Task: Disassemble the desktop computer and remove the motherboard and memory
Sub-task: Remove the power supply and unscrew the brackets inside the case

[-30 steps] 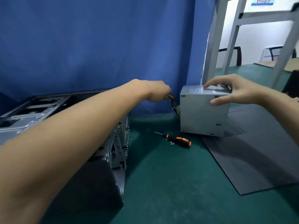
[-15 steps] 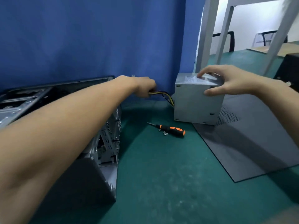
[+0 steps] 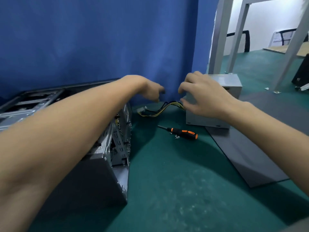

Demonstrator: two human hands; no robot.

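Case (image 3: 107, 148) sits at the left on the green mat (image 3: 167, 190), open side up. It's a boxy steel shell with a dark matte front face, and its rear end is bare stamped metal full of slots and vent holes. The left forearm crosses right over it, so I can't make out the board or memory inside.

The hands are close together but not touching, up near the blue curtain (image 3: 100, 39), which hangs in soft folds. Left hand (image 3: 150, 90) hangs in the air with loosely curled fingers and nothing in them, a bit blurred. Right hand (image 3: 205, 97) is spread over the near left corner of the PSU (image 3: 232, 84), a plain grey sheet-metal box. Whether it's actually gripping it or just hovering, can't tell.

A bundle of yellow and black cables (image 3: 160, 109) snakes out of the PSU's left side and lies on the mat, ending in a pale plastic plug.

The PSU stands partly on the side panel (image 3: 250, 148), a flat dark grey sheet lying on the mat. Just in front of it is a screwdriver (image 3: 182, 132) with a black and orange grip, and a few small screws (image 3: 176, 136) touch its handle.
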